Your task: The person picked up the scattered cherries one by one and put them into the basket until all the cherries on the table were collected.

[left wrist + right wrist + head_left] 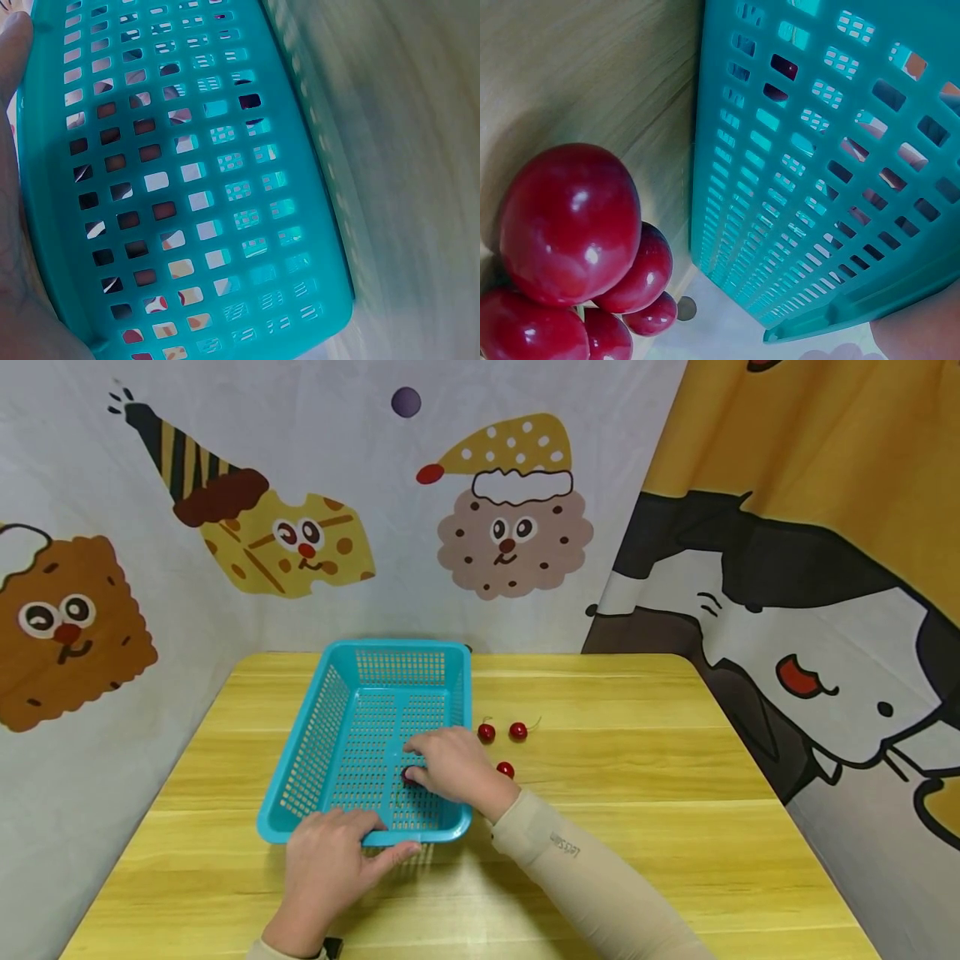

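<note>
A pale cartoon-print cloth (330, 418) is hung behind a yellowish wood-grain table (660, 827), with cheese and cookie faces all over it. Inside a blue plastic basket (397, 645), one cherry (405, 779) is mostly covered by the thumb of the right hand (459, 764); the index finger is held apart from it, so whether the cherry's actually pinched can't be told. The basket's near rim is gripped between thumb and fingers by the left hand (330, 860). More loose cherries (518, 732) are bunched just right of the basket, at least five in the right wrist view, some hidden by the arm up top. The basket's far end is set right by the table's back edge, with way more tabletop left on the right side than the left.
</note>
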`<state>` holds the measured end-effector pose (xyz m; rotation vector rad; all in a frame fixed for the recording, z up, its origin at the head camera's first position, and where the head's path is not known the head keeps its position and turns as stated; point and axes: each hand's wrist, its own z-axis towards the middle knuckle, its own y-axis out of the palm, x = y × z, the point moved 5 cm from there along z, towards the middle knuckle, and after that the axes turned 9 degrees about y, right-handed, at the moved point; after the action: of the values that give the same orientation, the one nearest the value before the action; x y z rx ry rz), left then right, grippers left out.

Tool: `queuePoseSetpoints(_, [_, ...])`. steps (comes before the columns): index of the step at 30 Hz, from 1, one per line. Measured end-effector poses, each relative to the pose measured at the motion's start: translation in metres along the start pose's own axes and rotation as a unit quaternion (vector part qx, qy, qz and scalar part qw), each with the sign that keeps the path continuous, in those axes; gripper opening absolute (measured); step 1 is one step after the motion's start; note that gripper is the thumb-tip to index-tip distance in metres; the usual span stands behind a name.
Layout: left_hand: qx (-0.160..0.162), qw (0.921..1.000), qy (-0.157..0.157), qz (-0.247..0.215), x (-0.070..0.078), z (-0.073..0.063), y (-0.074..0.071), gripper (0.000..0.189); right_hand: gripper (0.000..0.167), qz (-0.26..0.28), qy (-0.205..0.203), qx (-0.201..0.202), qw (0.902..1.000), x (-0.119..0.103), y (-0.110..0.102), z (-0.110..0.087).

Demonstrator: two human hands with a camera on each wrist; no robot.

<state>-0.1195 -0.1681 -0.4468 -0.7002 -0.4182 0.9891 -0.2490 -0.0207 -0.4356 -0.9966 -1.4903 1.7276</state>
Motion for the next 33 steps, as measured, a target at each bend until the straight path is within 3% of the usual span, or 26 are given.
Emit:
queuePoseSetpoints(27, [0.017, 0.9998, 0.001, 0.005, 0.0010, 0.0002, -0.0012, 0.079, 0.034, 0.008, -0.005, 0.009, 0.9999, -0.0006, -0.0012, -0.0008])
queuePoseSetpoints(33, [0.009, 0.9999, -0.001, 0.006, 0.0013, 0.0006, -0.0014, 0.080, 0.033, 0.021, -0.002, 0.008, 0.9997, -0.0002, -0.0024, -0.0018])
